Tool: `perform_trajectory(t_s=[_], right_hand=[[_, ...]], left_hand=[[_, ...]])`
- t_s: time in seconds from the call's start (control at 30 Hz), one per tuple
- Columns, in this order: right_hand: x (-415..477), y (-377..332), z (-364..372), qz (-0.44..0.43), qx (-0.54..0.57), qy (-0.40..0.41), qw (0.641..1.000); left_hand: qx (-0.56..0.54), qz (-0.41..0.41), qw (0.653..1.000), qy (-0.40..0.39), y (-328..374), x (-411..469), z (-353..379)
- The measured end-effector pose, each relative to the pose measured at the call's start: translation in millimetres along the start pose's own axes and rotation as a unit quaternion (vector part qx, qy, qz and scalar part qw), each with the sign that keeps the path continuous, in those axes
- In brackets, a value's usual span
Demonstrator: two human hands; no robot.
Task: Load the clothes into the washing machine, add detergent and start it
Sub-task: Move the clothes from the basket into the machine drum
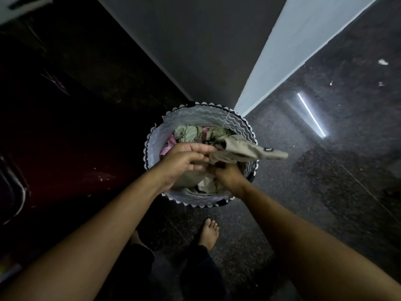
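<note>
Clothes (191,133) in zigzag basket (189,115)

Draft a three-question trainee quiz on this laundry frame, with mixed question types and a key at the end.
1. True or false: the beige garment lies wholly inside the laundry basket.
2. Which hands hold that garment? A) left hand only B) right hand only C) both
3. What colour is the cloth showing at the basket's left inner side?
Key: 1 false, the hands hold it up and one end reaches past the rim. 2 C. 3 pink.
</note>
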State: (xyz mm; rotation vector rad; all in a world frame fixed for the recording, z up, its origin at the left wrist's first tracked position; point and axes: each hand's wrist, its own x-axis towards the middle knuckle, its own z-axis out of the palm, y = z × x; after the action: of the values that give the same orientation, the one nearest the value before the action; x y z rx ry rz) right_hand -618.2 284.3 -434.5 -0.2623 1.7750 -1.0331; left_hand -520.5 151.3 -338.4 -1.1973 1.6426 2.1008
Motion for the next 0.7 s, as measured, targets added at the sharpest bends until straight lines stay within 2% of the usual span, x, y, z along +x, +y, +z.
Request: perform_trajectory(t_s=[0.07,0.17,0.23,0.33,0.37,0.43,0.47,0.5,0.53,0.57,0.6,0.67,0.7], right_hand=[[-1,-11,-11,0.014,0.029,0.007,0.999],[2,-15,-21,0.009,-0.011,0.053,0.999],[1,-15,-24,-0.005,0.0,0.072,0.997],[-9,-16,-23,-0.078,-0.101,0.176,0.976],[-11,-16,-22,-0.094,-0.153,0.153,0.972],[-19,-20,-19,-0.071,-0.222,-0.02,0.972],[-21,-23,-18,-0.053,-0.211,-0.059,0.974],[-19,-26,-18,-0.042,-0.175,-0.032,0.983],[-21,-33,-19,-0.042,-0.128,0.06,0.989],[-20,-37,-22,-0.054,-0.119,0.154,0.979],[-18,-39,-24,-0.062,-0.142,0.168,0.973],[-29,-49,-21,-0.044,-0.196,-0.015,0.979],[-38,-56,-18,-0.029,-0.205,-0.061,0.976]], left_hand=[[0.0,-0.009,0.999,0.035,4,2,-7],[0.001,-0.048,0.993,0.11,-7,8,-20],[0.006,-0.074,0.987,0.145,-19,9,-26],[0.021,-0.102,0.982,0.155,-33,-1,-28],[0.023,-0.105,0.983,0.15,-36,-5,-27],[0.026,-0.109,0.984,0.139,-40,-12,-26],[0.029,-0.111,0.984,0.135,-42,-14,-26],[0.036,-0.11,0.984,0.133,-43,-15,-27],[0.041,-0.108,0.985,0.131,-44,-17,-27],[0.045,-0.107,0.985,0.13,-45,-18,-28],[0.047,-0.105,0.985,0.131,-44,-19,-27],[0.051,-0.104,0.985,0.127,-42,-23,-26],[0.057,-0.101,0.986,0.124,-38,-26,-25]])
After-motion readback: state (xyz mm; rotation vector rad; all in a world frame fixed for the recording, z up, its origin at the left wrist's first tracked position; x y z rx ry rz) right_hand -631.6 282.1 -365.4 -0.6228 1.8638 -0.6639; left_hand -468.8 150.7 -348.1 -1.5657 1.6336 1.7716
